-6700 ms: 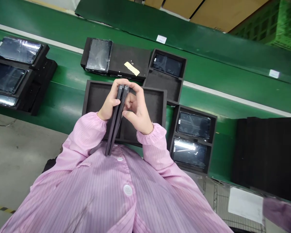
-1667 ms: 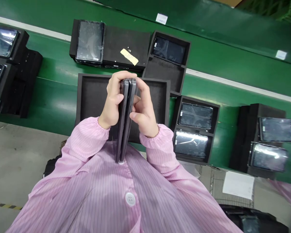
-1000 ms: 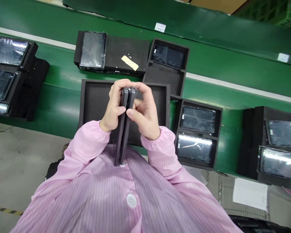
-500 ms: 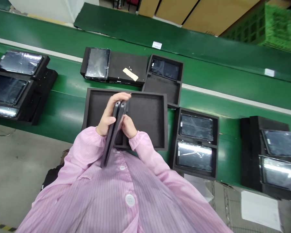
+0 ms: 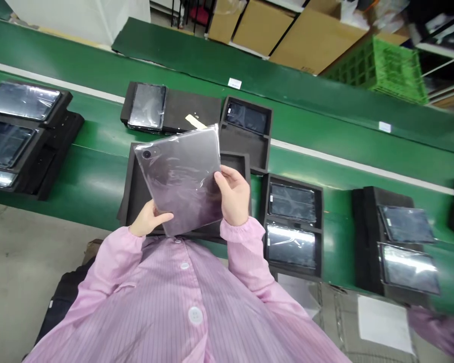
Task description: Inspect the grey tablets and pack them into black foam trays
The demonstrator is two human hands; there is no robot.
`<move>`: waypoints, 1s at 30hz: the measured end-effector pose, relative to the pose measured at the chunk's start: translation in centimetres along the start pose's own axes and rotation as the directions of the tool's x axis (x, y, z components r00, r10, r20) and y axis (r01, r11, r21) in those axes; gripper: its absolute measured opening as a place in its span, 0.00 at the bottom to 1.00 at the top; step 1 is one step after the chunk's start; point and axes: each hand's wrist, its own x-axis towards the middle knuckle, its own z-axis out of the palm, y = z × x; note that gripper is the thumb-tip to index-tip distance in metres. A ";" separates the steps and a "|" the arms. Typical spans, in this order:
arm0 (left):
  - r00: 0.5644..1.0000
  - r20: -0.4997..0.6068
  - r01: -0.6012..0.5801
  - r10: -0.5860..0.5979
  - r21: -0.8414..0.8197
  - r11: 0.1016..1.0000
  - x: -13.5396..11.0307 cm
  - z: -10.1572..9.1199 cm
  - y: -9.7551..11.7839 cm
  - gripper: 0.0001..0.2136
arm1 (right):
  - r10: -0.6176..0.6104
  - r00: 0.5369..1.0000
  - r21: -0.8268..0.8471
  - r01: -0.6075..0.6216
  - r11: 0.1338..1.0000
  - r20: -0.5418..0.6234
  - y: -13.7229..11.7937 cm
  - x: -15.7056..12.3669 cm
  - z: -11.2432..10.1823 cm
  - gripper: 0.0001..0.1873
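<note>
The left hand and right hand hold a wrapped tablet between them by opposite edges, thumbs on its back, presumably for steadiness. Below the hands sits a tray; to their right, a divided box keeps two screens apart.

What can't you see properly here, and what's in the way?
All in the head view:
- Held tablet: its far side is turned away from the camera.
- Left hand: most fingers are hidden behind the held tablet.
- Black tray: its middle is covered by the held tablet.
- White label: its print is too small.
- Purple sleeve: blurred, cut off by the right edge.
</note>
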 end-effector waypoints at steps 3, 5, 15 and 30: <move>0.999 0.024 0.026 -0.024 -0.087 0.996 0.7 1.2 -1.0 0.26 | -0.017 0.998 -0.201 0.005 0.980 -0.059 0.7 -0.1 -2.3 0.13; 0.998 0.048 0.055 -0.049 -0.133 0.990 0.8 1.6 -1.4 0.27 | 0.001 0.999 -0.293 -0.011 0.956 -0.035 1.2 -0.3 -3.7 0.13; 0.994 0.083 0.085 -0.070 -0.192 0.978 1.5 2.7 -2.3 0.28 | -0.248 0.944 -0.595 0.328 0.733 0.216 -0.2 -2.5 -1.9 0.09; 1.000 0.011 0.014 -0.011 -0.231 0.973 1.2 2.5 -2.3 0.27 | -0.197 0.970 -0.664 0.239 0.709 0.140 -0.5 -2.2 -3.3 0.10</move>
